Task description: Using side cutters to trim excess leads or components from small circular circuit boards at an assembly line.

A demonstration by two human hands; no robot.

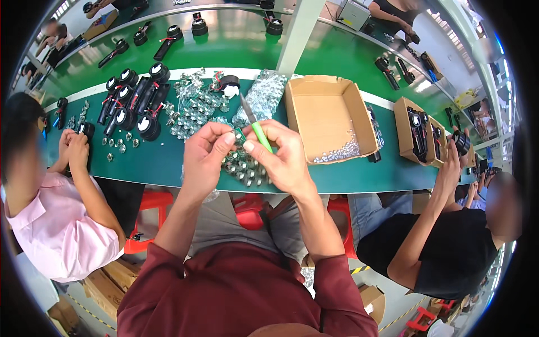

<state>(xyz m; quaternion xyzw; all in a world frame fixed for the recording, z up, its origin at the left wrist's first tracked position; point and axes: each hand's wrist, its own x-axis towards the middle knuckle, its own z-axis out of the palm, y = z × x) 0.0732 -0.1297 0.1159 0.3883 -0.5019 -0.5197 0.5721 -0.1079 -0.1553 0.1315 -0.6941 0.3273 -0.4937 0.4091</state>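
My left hand (206,157) is closed, its thumb and fingers pinching a small green piece (239,136) that looks like a circuit board. My right hand (283,154) meets it from the other side, thumb at the piece's edge. Within the right fingers also lies a green-handled tool (260,135), its narrow grey tip pointing up and away; whether blade or tweezers, I cannot tell. Below my hands are several small shiny metal-and-clear parts (247,171). Beyond the left hand spreads a larger heap of such parts (193,109), with a black round head (229,84) with red wire behind it.
A clear bag of parts (266,90) lies beside an open cardboard box (323,106) holding small clear pieces. Black flashlight-like units (132,101) cluster at left. Co-workers sit close on both sides, one in pink (62,219), one in black (432,247). A white post (297,39) rises beyond the bag.
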